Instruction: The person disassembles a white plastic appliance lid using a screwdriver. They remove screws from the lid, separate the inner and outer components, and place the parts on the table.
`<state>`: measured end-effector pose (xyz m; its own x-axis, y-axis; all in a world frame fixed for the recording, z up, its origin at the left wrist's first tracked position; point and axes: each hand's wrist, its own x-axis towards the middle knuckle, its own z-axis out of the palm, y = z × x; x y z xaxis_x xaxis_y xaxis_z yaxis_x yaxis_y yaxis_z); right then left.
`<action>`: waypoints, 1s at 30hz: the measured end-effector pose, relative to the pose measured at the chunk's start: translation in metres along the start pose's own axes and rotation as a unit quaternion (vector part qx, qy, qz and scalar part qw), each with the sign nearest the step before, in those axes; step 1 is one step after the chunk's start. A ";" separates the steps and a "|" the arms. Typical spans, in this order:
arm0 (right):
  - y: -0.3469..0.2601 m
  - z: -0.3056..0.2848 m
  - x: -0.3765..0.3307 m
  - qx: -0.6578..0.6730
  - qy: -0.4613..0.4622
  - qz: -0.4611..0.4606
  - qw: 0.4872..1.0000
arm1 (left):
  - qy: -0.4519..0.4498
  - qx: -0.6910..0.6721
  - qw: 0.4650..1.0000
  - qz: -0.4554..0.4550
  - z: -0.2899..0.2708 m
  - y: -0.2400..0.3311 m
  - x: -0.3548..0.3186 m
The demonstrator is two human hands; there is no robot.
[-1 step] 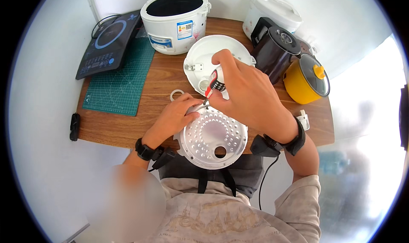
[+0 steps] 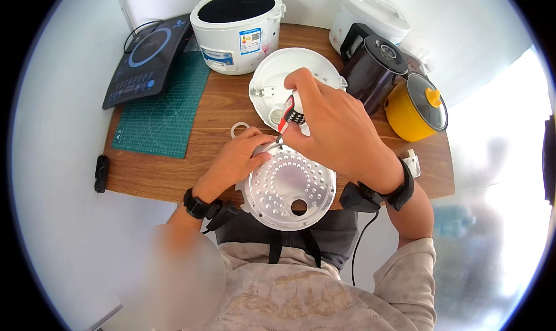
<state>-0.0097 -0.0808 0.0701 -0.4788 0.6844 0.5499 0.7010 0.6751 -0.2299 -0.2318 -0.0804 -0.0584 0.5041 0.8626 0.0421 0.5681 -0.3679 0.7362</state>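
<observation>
A round silver metal plate (image 2: 290,186), dotted with small raised bumps and with one larger round hole, lies partly over the table's near edge. My left hand (image 2: 234,157) is closed on its upper left rim, thumb and fingers pinching the edge. My right hand (image 2: 341,131) is wrapped round the red, white and black handle of a screwdriver (image 2: 288,118). The screwdriver tilts, its dark shaft reaching down to the plate's far rim beside my left fingertips. The exact spot under the tip is too small to make out. Behind my right hand sits a white plastic lid (image 2: 272,70), inside facing up.
A white rice cooker body (image 2: 234,32) stands at the back. Left of it, a black induction cooktop (image 2: 147,55) leans over a green cutting mat (image 2: 159,125). A dark kettle (image 2: 373,76), a yellow pot (image 2: 408,116) and another white cooker (image 2: 370,15) crowd the right. A pale ring (image 2: 234,128) lies near my left hand.
</observation>
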 end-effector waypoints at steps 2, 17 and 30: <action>-0.002 -0.004 0.000 -0.044 -0.002 0.008 0.999 | 0.021 -0.002 0.999 0.027 0.006 -0.003 0.002; 0.002 -0.024 -0.021 0.016 -0.033 -0.026 0.999 | 0.000 0.005 1.000 -0.004 0.018 0.015 -0.002; 0.006 -0.032 -0.026 0.093 -0.055 0.004 0.994 | 0.010 0.000 1.000 0.008 0.020 0.029 -0.007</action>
<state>0.0240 -0.1038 0.0800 -0.5358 0.7087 0.4589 0.6000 0.7020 -0.3837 -0.2063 -0.1040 -0.0506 0.5008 0.8629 0.0676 0.5596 -0.3824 0.7352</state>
